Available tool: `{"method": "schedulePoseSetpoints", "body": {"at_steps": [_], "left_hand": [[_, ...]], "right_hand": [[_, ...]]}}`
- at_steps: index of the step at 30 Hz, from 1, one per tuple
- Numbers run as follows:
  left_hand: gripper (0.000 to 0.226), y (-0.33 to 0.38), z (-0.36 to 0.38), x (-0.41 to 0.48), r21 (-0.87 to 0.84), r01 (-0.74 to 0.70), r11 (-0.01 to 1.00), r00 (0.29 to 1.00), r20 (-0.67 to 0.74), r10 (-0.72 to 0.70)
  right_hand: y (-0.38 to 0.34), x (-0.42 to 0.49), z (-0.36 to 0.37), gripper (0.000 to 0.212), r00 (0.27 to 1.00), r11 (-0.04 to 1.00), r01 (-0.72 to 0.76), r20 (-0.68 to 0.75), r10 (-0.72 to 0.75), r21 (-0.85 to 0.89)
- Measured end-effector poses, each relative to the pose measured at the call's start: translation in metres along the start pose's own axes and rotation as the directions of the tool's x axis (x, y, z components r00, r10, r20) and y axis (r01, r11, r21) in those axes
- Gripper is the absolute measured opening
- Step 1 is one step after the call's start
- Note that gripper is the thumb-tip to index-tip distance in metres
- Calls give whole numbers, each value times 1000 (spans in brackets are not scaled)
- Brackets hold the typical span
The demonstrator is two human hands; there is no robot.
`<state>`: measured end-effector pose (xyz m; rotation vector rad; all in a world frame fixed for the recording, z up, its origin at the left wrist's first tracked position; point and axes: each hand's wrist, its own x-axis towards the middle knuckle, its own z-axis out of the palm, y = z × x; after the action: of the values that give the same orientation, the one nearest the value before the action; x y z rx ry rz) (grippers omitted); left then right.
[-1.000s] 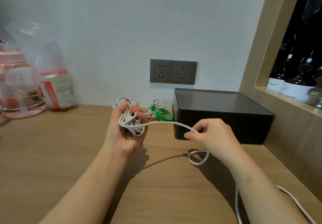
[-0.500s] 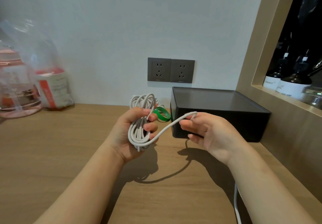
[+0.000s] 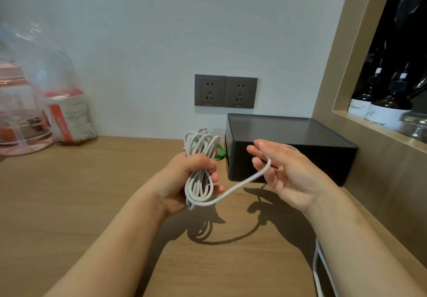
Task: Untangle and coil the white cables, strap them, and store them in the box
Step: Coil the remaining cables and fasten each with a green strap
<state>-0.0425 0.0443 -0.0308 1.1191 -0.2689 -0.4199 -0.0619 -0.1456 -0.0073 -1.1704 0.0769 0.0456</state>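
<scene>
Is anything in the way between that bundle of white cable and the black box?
Only a green strap lies between the cable coil in the left hand and the black box; the box's top looks closed by a flat lid.

Wall sockets — soap bottles

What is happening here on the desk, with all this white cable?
A person is winding a white cable into a coil. The left hand grips the finished loops, and the right hand carries the loose strand across its nearly straight fingers. The rest of the cable trails off the desk at the lower right. The coil is not yet strapped; green straps lie behind it, beside the black box.
</scene>
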Motion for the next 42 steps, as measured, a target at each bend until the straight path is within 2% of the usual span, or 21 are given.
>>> {"method": "schedulePoseSetpoints", "body": {"at_steps": [3,5,9,12,14,17,21,25,29,32,34,36,38,40,41,42], "left_hand": [[30,2,-3,1,-50,-51,997,997,-55,48],[34,2,-3,4,-35,-122,992,988,-102,118],[30,-1,-1,6,9,-201,980,973,-112,200],[25,-3,3,4,119,-180,976,978,-87,191],[15,-6,6,4,198,-134,971,986,-70,151],[9,-10,10,4,286,-56,956,996,-44,72],[16,-12,11,4,344,23,939,1000,-2,-23],[17,-10,9,1,275,77,958,994,50,-94],[41,-11,11,1,201,104,974,988,93,-125],[30,-9,14,0,155,117,981,985,112,-135],[25,-9,13,0,193,100,976,978,163,-133],[24,-8,13,0,245,84,966,983,137,-120],[22,-8,13,1,349,43,936,995,71,-73],[22,-9,13,1,465,-4,885,1000,7,0],[22,-10,12,2,514,-27,857,998,-27,48],[23,-10,11,3,569,-54,820,992,-66,111]], "right_hand": [[-6,-2,-4,41,997,957,-42,74,22,288],[-5,-1,-4,37,997,943,-47,78,22,331],[4,4,-1,30,1000,984,6,5,-7,176],[10,5,5,37,987,986,159,-31,-160,-41],[13,4,10,41,968,964,245,-26,-249,-101],[13,1,16,40,950,946,312,-5,-313,-84],[11,0,17,33,946,944,324,-6,-324,64],[12,1,17,31,951,943,307,-2,-309,128],[16,3,17,30,953,950,302,11,-304,79],[17,4,17,29,941,938,336,3,-337,87],[17,5,15,28,931,928,362,8,-364,88],[17,6,14,24,928,926,371,16,-373,72],[16,6,13,23,920,920,392,17,-392,1],[16,7,11,29,892,873,449,29,-452,-189],[18,8,9,31,868,809,478,43,-495,-341],[19,8,7,30,841,703,488,63,-537,-518]]}}
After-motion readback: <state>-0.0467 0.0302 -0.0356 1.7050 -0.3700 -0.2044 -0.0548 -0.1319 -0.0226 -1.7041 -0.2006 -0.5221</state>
